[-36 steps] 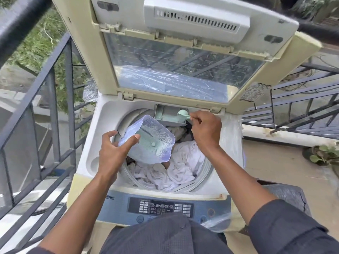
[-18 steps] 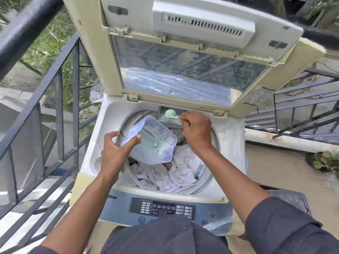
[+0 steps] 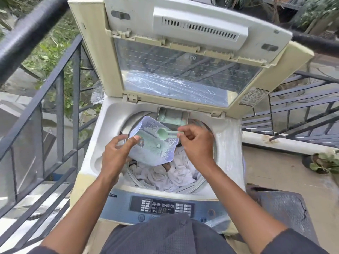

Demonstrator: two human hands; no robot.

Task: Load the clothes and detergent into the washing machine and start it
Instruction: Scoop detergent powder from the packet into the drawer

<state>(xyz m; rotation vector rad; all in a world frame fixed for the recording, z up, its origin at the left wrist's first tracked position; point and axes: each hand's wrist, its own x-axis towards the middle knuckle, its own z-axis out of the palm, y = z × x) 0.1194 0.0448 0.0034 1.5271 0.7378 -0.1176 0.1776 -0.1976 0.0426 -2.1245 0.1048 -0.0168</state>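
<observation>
The washing machine (image 3: 165,180) stands out on a balcony, its lid (image 3: 183,70) propped up, railing (image 3: 55,99) close on the left. White clothes (image 3: 176,173) fill the drum. At the back rim the detergent drawer (image 3: 173,117) sits open with pale green powder inside. Above the drum, the left hand (image 3: 115,153) holds a clear tub (image 3: 153,143) tilted, thumb on its near edge and the other fingers curled loosely behind. The right hand (image 3: 196,143) pinches the handle of a small green scoop (image 3: 162,133), whose bowl hangs over the tub's powder.

What worries me is that tilt: the tub leans toward the laundry, and a slack hold could tip powder straight onto the clothes instead of the drawer. A heaped scoop carried across could shed grains too. The control panel (image 3: 163,207) waits near the person's shirt.
</observation>
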